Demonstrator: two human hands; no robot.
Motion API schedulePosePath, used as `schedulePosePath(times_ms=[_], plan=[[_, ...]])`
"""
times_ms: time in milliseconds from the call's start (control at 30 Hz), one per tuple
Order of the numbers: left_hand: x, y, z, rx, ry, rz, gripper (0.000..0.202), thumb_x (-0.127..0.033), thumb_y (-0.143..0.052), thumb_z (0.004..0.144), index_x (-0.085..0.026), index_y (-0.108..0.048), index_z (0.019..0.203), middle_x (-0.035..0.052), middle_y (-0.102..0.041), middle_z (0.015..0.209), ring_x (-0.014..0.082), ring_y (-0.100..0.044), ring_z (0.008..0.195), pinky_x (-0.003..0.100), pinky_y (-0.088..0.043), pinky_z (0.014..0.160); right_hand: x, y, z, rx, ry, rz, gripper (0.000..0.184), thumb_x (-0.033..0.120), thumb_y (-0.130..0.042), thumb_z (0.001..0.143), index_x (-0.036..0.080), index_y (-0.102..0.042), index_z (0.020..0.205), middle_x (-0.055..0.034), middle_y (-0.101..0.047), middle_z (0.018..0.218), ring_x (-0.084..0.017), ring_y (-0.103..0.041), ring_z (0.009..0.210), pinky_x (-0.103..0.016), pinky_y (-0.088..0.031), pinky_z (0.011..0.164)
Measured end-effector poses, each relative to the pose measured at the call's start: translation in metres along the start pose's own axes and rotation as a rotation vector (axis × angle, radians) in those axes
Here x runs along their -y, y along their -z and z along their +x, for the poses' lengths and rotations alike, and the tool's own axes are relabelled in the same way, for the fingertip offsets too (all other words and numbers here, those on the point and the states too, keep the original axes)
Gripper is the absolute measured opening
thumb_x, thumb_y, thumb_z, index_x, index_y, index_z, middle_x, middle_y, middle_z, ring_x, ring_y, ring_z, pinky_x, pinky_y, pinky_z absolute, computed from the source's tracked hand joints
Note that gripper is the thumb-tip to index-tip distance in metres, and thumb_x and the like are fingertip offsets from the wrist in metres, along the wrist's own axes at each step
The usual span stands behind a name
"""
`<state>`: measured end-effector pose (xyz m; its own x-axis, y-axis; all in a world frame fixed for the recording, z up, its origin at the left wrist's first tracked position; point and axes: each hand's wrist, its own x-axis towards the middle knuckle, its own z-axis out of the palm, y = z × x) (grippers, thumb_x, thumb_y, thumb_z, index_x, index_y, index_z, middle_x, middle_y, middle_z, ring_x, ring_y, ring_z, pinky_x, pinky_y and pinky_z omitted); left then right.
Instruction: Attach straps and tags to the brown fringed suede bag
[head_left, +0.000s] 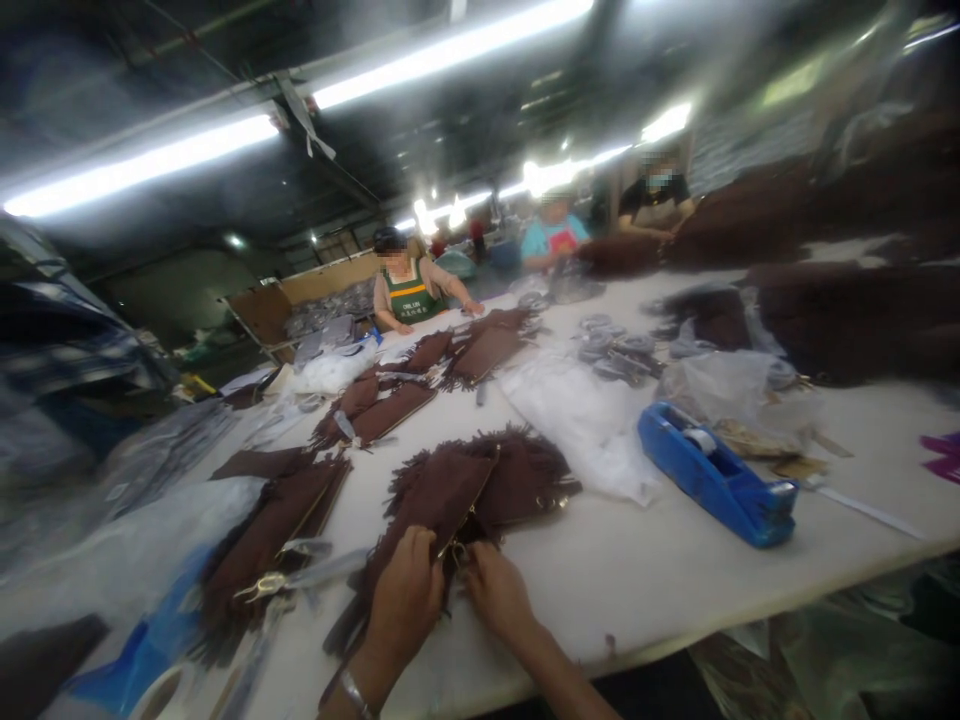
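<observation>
- Two long tube lights (450, 52) slant beneath a dark roof (225, 50), with smaller lights glowing beyond.
- Across a broad white tabletop (600, 590), a person in a green apron (412, 295) leans over the far side; another in light blue (536, 243) and a third in black (675, 195) are farther right.
- White plastic (577, 420) and a blue tape dispenser (712, 475) sit to the right, more brown fringed pieces (281, 540) to the left.
- Near the tabletop's front edge, directly before the wearer, lies a dark brown bag (442, 485), matte, with ragged strip fringe along its far side and a gold-toned line down one edge.
- The left hand (411, 580) pinches the bag's near edge in its fingers; the right hand (495, 590) curls its fingers beside a gold-toned ring (459, 549), though blur leaves unclear whether they grip it.
</observation>
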<state>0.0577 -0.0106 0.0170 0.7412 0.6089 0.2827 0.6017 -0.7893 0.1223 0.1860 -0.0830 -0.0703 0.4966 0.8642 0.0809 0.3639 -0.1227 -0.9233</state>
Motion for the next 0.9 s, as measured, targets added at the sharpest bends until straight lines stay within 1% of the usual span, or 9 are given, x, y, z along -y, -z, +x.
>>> schedulePosePath(times_ms=[133, 233, 300, 433, 567, 667, 733, 800, 900], plan=[[0.002, 0.000, 0.002, 0.058, 0.047, -0.030, 0.013, -0.022, -0.040, 0.093, -0.021, -0.048, 0.102, 0.0056, -0.056, 0.096, 0.0222, -0.060, 0.088, 0.033, -0.048, 0.076, 0.004, -0.009, 0.008, 0.058, -0.075, 0.080, 0.013, 0.015, -0.050, 0.080, 0.018, -0.062, 0.079, -0.0043, -0.067, 0.076, -0.018, -0.063, 0.073, -0.026, -0.045, 0.069], [0.005, -0.005, 0.001, 0.073, 0.018, -0.069, 0.014, -0.022, -0.037, 0.094, -0.021, -0.049, 0.102, 0.0048, -0.058, 0.093, 0.0206, -0.062, 0.084, 0.031, -0.048, 0.072, 0.010, -0.016, 0.022, 0.123, -0.154, 0.158, 0.016, 0.023, -0.047, 0.085, 0.016, -0.061, 0.080, 0.0001, -0.062, 0.058, -0.013, -0.057, 0.048, -0.022, -0.043, 0.051], [0.007, -0.009, 0.000, 0.065, -0.031, -0.080, 0.017, -0.021, -0.034, 0.095, -0.021, -0.050, 0.100, 0.0047, -0.058, 0.089, 0.0202, -0.063, 0.082, 0.030, -0.047, 0.070, 0.016, -0.022, 0.032, 0.139, -0.183, 0.183, 0.019, 0.025, -0.046, 0.086, 0.015, -0.061, 0.083, 0.0009, -0.062, 0.055, -0.011, -0.054, 0.042, -0.020, -0.043, 0.046], [0.009, -0.010, -0.001, 0.028, -0.088, -0.095, 0.018, -0.021, -0.033, 0.095, -0.021, -0.050, 0.100, 0.0045, -0.058, 0.085, 0.0199, -0.062, 0.078, 0.030, -0.047, 0.068, 0.027, -0.029, 0.041, 0.121, -0.170, 0.160, 0.023, 0.021, -0.042, 0.087, 0.015, -0.064, 0.088, -0.0008, -0.066, 0.058, -0.012, -0.059, 0.045, -0.020, -0.045, 0.049], [0.007, 0.000, 0.001, 0.037, -0.098, -0.100, 0.017, -0.021, -0.036, 0.094, -0.022, -0.052, 0.097, 0.0045, -0.058, 0.085, 0.0203, -0.062, 0.078, 0.032, -0.048, 0.069, 0.029, -0.021, 0.038, 0.044, -0.094, 0.012, 0.027, 0.017, -0.041, 0.087, 0.020, -0.065, 0.099, -0.0075, -0.074, 0.089, -0.020, -0.070, 0.080, -0.026, -0.049, 0.072], [0.004, 0.001, 0.007, 0.003, -0.113, -0.093, 0.016, -0.029, -0.044, 0.094, -0.021, -0.056, 0.101, 0.0091, -0.059, 0.103, 0.0244, -0.059, 0.099, 0.039, -0.050, 0.085, 0.027, -0.014, 0.036, 0.019, -0.073, -0.142, 0.033, 0.019, -0.045, 0.087, 0.019, -0.058, 0.117, -0.0149, -0.073, 0.092, -0.027, -0.070, 0.086, -0.034, -0.047, 0.076], [0.004, -0.004, 0.012, -0.023, -0.128, -0.077, 0.026, -0.032, -0.045, 0.094, -0.021, -0.054, 0.117, 0.0119, -0.053, 0.126, 0.0273, -0.049, 0.120, 0.046, -0.044, 0.100, 0.026, -0.010, 0.035, 0.035, -0.054, -0.223, 0.036, 0.021, -0.047, 0.087, 0.016, -0.055, 0.122, -0.0164, -0.073, 0.086, -0.028, -0.070, 0.081, -0.035, -0.046, 0.074], [0.006, -0.014, 0.016, -0.020, -0.132, -0.026, 0.039, -0.031, -0.044, 0.095, -0.025, -0.045, 0.134, 0.0107, -0.042, 0.141, 0.0286, -0.037, 0.133, 0.051, -0.037, 0.108, 0.023, -0.005, 0.033, 0.053, -0.009, -0.276, 0.033, 0.023, -0.049, 0.087, 0.018, -0.057, 0.118, -0.0146, -0.073, 0.090, -0.026, -0.070, 0.082, -0.033, -0.045, 0.074], [0.010, -0.029, 0.020, 0.019, -0.148, 0.095, 0.050, -0.030, -0.045, 0.094, -0.034, -0.033, 0.143, 0.0073, -0.035, 0.149, 0.0316, -0.027, 0.139, 0.059, -0.031, 0.110, 0.014, 0.007, 0.027, 0.071, 0.057, -0.320, 0.023, 0.020, -0.052, 0.085, 0.022, -0.063, 0.105, -0.0083, -0.073, 0.095, -0.021, -0.068, 0.086, -0.026, -0.042, 0.073]])
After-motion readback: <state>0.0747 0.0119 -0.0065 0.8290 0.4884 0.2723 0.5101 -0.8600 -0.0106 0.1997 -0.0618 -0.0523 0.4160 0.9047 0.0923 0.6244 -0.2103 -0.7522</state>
